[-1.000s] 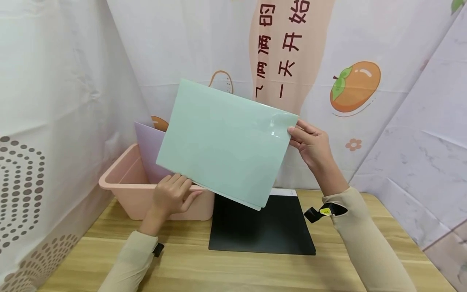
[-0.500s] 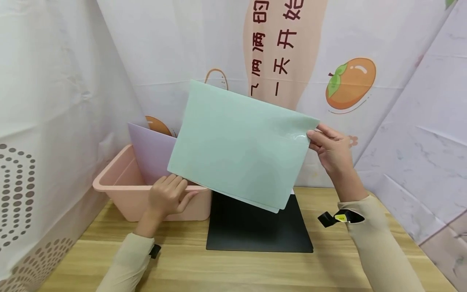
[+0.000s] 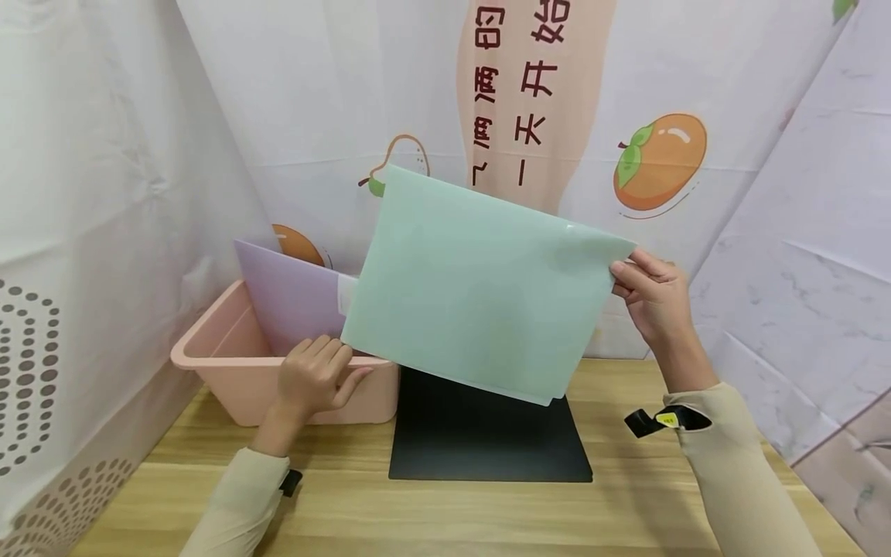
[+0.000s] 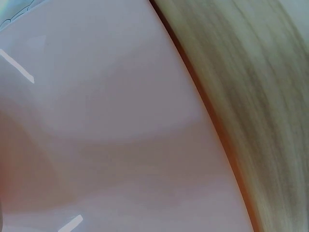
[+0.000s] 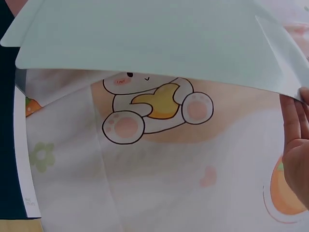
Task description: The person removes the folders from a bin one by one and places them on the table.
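Observation:
My right hand [image 3: 657, 298] pinches a mint-green file folder [image 3: 480, 286] by its upper right corner, thumb in front and fingers behind. The folder hangs tilted in the air, its two layers slightly offset along the bottom edge. In the right wrist view the folder [image 5: 145, 38] spans the top, with the hand [image 5: 297, 140] at the right. My left hand [image 3: 313, 375] grips the front rim of a pink plastic bin [image 3: 230, 361], fingers curled over it. A purple folder [image 3: 285, 290] with a white label stands leaning inside. The bin's wall [image 4: 120, 92] fills most of the left wrist view.
A black folder [image 3: 487, 445] lies flat on the wooden table [image 3: 445, 514] right of the bin, partly under the hanging green one. A printed curtain [image 3: 334, 100] hangs behind the table, with more cloth at both sides.
My right hand has moved right and slightly down, carrying the green folder away from the bin. More of the purple folder and its white label now shows. The left hand stays at the rim.

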Demonstrator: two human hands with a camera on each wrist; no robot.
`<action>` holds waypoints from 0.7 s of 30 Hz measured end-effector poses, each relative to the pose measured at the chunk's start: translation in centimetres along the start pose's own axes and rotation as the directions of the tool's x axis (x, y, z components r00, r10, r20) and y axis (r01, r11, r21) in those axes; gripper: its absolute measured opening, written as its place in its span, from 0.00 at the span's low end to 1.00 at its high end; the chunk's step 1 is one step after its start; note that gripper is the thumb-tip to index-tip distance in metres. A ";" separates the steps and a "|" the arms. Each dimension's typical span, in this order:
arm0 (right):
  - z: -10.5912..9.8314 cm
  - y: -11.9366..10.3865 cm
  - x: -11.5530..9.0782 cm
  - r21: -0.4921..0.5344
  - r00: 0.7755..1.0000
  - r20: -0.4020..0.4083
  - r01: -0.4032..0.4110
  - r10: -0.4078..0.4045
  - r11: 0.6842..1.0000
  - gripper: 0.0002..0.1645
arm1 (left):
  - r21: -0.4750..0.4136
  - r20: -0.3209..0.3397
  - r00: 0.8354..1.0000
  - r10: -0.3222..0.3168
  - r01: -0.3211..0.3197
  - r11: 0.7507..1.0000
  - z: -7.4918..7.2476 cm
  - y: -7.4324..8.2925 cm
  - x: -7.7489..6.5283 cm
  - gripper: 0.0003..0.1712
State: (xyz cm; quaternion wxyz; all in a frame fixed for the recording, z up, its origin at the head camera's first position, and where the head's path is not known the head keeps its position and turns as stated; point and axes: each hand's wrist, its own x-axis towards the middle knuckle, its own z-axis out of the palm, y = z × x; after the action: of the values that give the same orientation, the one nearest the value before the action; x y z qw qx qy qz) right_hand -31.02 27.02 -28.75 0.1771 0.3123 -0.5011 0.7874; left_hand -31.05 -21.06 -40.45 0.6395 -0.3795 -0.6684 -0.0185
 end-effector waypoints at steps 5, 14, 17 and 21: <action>-0.8 0.1 -0.4 0.004 1.000 -0.004 -0.001 0.001 1.000 0.22 | 0.000 -0.001 1.000 -0.001 0.001 1.000 0.2 -0.1 -0.3 0.31; -2.7 -0.5 -1.0 0.033 0.999 -0.037 -0.014 0.016 0.999 0.22 | -0.002 -0.010 1.000 -0.008 0.008 1.000 0.3 -0.1 -0.2 0.31; -3.4 -0.6 -1.2 0.009 0.999 -0.039 -0.015 0.016 1.000 0.21 | -0.001 -0.007 1.000 -0.008 0.008 1.000 0.3 -0.2 -0.3 0.31; -4.4 -0.7 -1.7 0.018 1.000 -0.009 -0.017 0.017 1.000 0.21 | -0.002 0.002 1.000 -0.008 0.008 1.000 0.3 -0.1 -0.3 0.31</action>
State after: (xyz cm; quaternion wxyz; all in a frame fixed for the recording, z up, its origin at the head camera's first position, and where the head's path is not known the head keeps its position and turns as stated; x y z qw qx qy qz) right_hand -30.69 31.31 -30.78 0.1698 0.3058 -0.4960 0.7948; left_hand -31.43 -21.14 -40.72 0.6382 -0.3775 -0.6707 -0.0214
